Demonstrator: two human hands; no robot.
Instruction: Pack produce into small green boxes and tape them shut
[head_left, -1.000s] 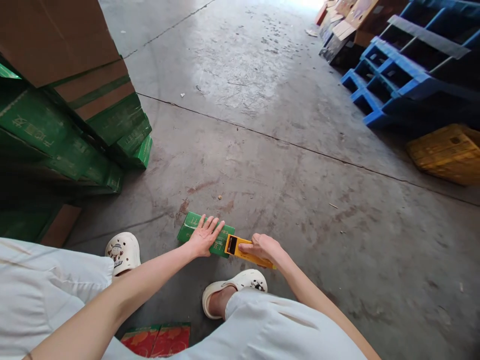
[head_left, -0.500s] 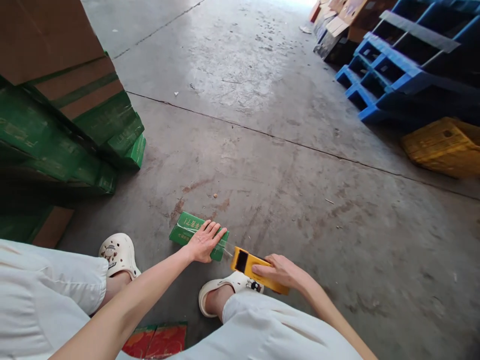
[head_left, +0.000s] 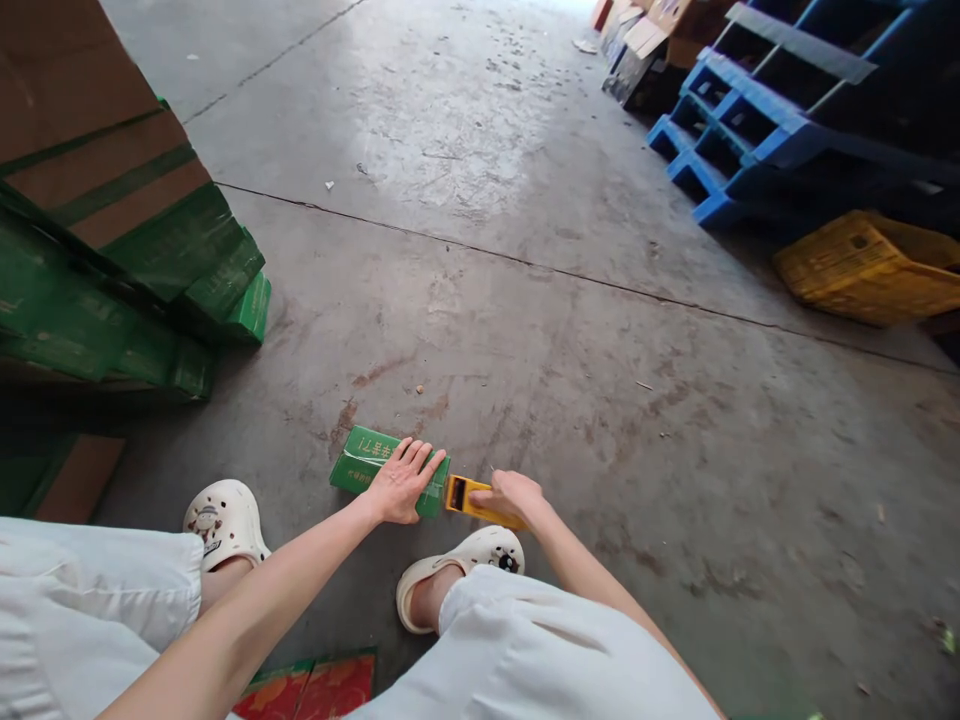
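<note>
A small green box (head_left: 364, 462) with gold lettering lies on the concrete floor in front of my feet, a clear strip across its top. My left hand (head_left: 397, 490) lies flat over its right part, fingers stretched toward the far edge. Just right of the box is a yellow tool (head_left: 459, 494) with a dark slot, which looks like a hand-held tape dispenser. My right hand (head_left: 510, 497) is closed around it, with its front end close to the box's right end. Whether the two touch I cannot tell.
Stacked green cartons (head_left: 150, 240) stand at the left. Blue pallets (head_left: 739, 110) and a yellow crate (head_left: 855, 265) are at the right. Red-and-green packaging (head_left: 330, 685) lies between my feet, which wear white clogs (head_left: 225, 520).
My right hand has brought the yellow dispenser left and up, closer to the box's right end. The clear strip that stretched between them no longer shows. My left hand stays on the box.
</note>
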